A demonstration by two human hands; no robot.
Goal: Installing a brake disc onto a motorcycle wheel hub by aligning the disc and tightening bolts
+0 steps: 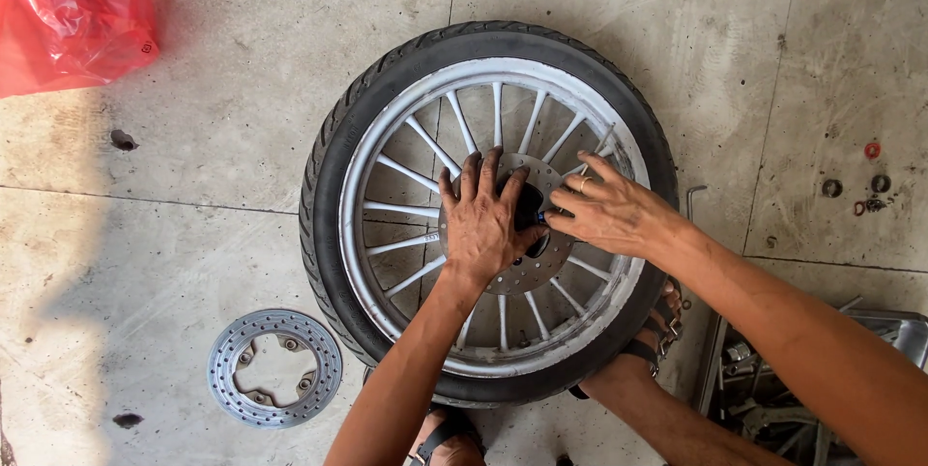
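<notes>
Wheel (488,210) lies flat on the concrete floor (242,108), mid-floor. Left hand (483,219) rests palm-down on the hub's brake disc (527,277), fingers spread, gripping nothing; right hand (609,210) fingers pinch a small dark part (535,218) at the hub. A loose brake disc (275,367) lies apart, toward the floor's near-left edge.

Bright, sharp daylight view (soft shadow at left), slight wide-angle bending near the edges.
</notes>
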